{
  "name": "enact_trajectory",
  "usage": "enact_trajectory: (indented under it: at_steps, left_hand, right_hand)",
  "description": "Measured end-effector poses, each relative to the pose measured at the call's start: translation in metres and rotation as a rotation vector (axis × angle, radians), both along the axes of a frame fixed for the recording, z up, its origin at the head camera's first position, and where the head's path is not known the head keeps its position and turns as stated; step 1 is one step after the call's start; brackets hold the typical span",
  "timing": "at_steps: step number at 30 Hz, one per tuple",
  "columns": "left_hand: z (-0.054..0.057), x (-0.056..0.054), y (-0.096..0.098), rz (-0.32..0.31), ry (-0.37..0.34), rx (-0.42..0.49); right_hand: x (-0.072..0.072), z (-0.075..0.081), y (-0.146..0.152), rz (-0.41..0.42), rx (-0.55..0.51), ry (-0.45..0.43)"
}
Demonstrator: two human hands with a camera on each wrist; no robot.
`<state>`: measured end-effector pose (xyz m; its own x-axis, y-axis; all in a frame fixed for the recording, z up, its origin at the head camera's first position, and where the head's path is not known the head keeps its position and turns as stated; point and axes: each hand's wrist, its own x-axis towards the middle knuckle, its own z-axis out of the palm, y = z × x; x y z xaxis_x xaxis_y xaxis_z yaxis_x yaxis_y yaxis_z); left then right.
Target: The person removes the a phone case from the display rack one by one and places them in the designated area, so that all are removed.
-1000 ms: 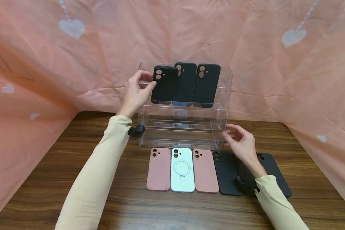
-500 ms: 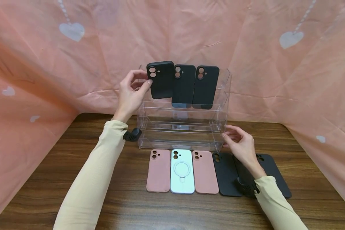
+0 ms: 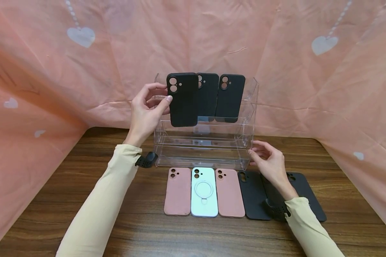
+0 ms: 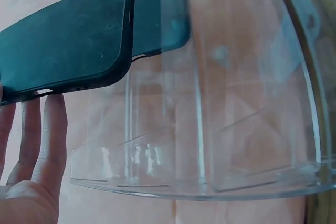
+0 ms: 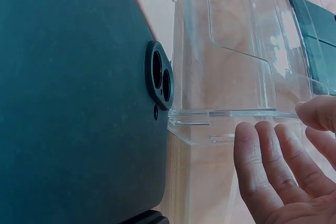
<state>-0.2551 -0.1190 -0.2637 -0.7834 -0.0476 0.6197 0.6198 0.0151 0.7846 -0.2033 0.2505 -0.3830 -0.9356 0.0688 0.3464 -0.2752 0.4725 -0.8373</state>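
Movement shows at the clear rack (image 3: 193,163): half a second ago I had the held black case (image 3: 184,105) higher and slightly skewed at the rack's top, and now it is lower and straighter. I judge it to be forward of the rack, drawn free rather than seated. My left hand (image 3: 144,112) pinches its left edge, thumb on the face. Two black cases (image 3: 230,97) stand undisturbed in the rack's top, the held one partly covering the nearer. My right hand (image 3: 271,159) stays beside the rack's lower right side; whether it squeezes the wall, I cannot tell. A row of cases (image 3: 230,194) lies in front of the rack.
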Motion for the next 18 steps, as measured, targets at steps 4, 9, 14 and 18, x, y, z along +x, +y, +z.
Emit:
enact_trajectory:
  at_steps: [4,9,14,18]
  left_hand:
    - [-0.009,0.006,-0.003,-0.016,-0.042,-0.006]
    - [-0.021,0.012,-0.008,-0.022,-0.097,-0.006]
    - [-0.031,0.017,-0.013,-0.023,-0.129,-0.02]
    - [-0.039,0.021,-0.018,-0.011,-0.138,-0.054]
  right_hand:
    - [0.001,0.0,0.001,-0.002,0.008,-0.002]
    - [0.001,0.0,0.002,0.005,0.019,-0.002]
    - [0.001,-0.001,0.004,0.018,0.018,0.0]
    - [0.001,-0.001,0.005,0.029,0.018,0.0]
